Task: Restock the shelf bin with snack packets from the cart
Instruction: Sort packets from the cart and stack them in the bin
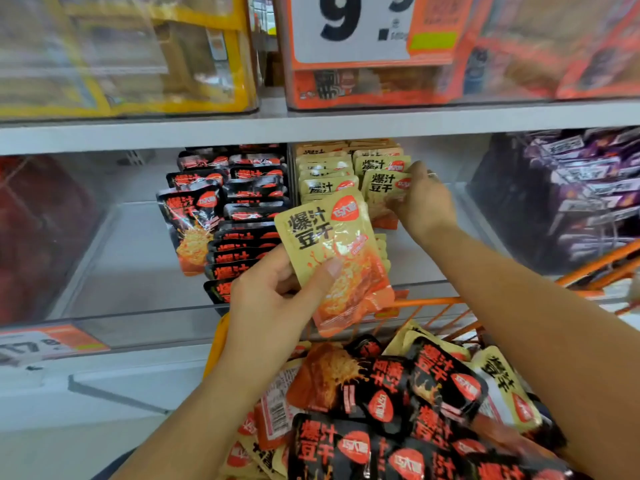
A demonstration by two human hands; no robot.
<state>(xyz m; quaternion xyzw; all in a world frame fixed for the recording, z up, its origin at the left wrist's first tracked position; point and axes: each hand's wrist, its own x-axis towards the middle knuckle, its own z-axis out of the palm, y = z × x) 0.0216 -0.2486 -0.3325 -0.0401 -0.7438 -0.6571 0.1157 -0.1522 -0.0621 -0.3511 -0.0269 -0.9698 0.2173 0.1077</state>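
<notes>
While right hand (420,199) grips a beige packet (382,192) atop the beige stack (325,174), left hand (277,289) pinching another packet (341,258): seat upright, label forward.

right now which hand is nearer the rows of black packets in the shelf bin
Left. The left hand holds a beige packet right in front of the black packets. The right hand is off to their right, on the beige rows.

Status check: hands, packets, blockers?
Left hand holds a beige packet. Right hand grips another beige packet at the bin row. No visible blockers.
</notes>
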